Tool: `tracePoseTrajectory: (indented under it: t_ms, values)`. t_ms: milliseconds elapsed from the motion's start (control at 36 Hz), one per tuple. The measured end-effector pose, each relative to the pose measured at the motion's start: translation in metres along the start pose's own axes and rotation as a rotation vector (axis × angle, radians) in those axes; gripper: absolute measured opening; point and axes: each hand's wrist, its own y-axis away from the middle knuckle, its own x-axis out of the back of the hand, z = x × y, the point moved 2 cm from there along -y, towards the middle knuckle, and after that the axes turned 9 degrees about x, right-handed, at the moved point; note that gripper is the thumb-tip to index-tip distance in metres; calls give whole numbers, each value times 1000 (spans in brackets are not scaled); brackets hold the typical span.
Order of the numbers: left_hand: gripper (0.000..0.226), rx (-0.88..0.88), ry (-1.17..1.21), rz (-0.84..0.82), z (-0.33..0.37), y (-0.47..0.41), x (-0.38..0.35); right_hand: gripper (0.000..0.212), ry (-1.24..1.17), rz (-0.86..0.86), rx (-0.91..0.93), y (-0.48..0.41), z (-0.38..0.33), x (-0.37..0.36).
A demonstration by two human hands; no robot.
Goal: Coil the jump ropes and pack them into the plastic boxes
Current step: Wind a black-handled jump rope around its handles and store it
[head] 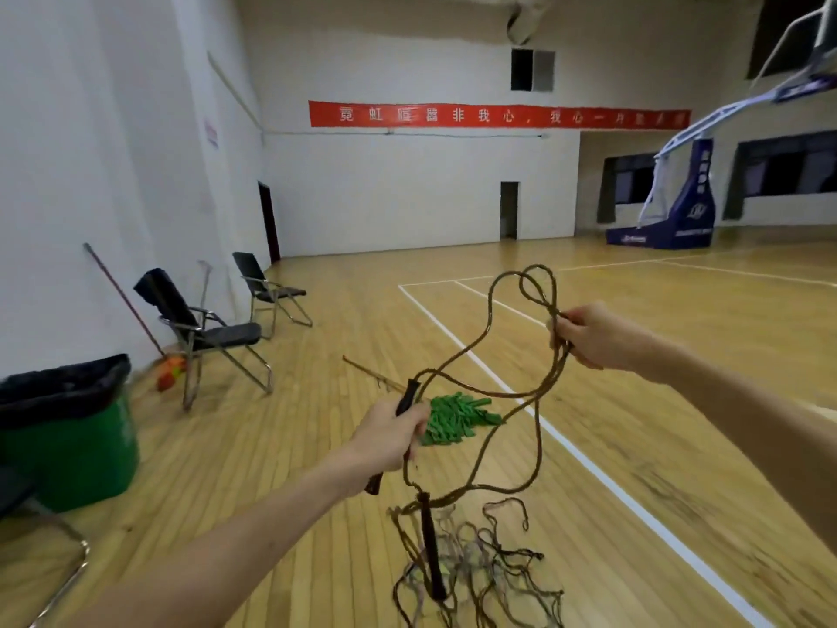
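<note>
A brown jump rope (482, 337) hangs in loops between my hands above the wooden gym floor. My left hand (387, 439) grips its dark handle (406, 397), which sticks up and down out of my fist. My right hand (593, 336) is raised to the right and pinches a small loop of the cord. The rope's second dark handle (430, 550) dangles below, over a tangled pile of more ropes (475, 573) on the floor. No plastic box is in view.
A green mop head (457, 421) with its stick lies on the floor behind the rope. Two folding chairs (213, 333) stand by the left wall, next to a green bin (68, 441) with a black liner. A basketball stand (679, 210) is far right.
</note>
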Motion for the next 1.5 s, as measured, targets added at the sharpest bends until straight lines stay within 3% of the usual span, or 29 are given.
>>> tracePoseTrajectory:
  t_ms: [111, 222, 306, 389, 472, 528, 611, 667, 722, 778, 833, 944, 1083, 1250, 1389, 1500]
  values:
    - [29, 10, 66, -57, 15, 20, 15, 35, -5, -49, -29, -5, 14, -56]
    - [41, -270, -145, 239, 34, 26, 41, 21, 298, -205, 58, -2, 13, -99]
    - [37, -317, -132, 323, 41, 29, 56, 39, 380, -298, 65, 3, 13, -116]
    - [27, -134, 42, 193, 37, 34, 53, 61, 200, -258, 63, 13, 3, -129]
    - [20, 28, 197, 93, 23, 37, 42, 43, -217, -215, 100, 46, -21, -152]
    - [20, 112, 315, 79, 15, 37, 36, 59, -491, -360, 109, 82, -40, -172]
    - [19, 202, 492, 85, 7, 32, 28, 65, -514, -675, 131, 124, -46, -210]
    - [18, 212, 527, 75, 4, 29, 23, 57, -507, -738, 128, 138, -41, -232]
    - [22, 184, 485, 80, 2, 27, 19, 31, -551, -729, 110, 143, -38, -246]
    - [36, 89, 249, 144, -2, 23, 21, 18, -626, -692, 52, 142, -33, -249]
    - [48, -32, -73, 225, -7, 20, 26, 17, -733, -658, -8, 139, -28, -247]
    - [48, -100, -350, 295, -19, 23, 41, 22, -941, -577, -149, 130, -21, -244]
    - [33, 249, -106, 203, -35, 51, 34, 30, -1179, -472, -323, 114, -17, -248]
    - [24, 474, 85, 182, -42, 108, 20, 60, -1426, -699, -282, 119, -41, -275]
    - [34, 543, -34, 243, -49, 135, 23, 57, -1418, -802, -195, 133, -66, -285]
    - [31, 497, -190, 280, -56, 144, 23, 46, -1413, -790, -275, 140, -59, -287]
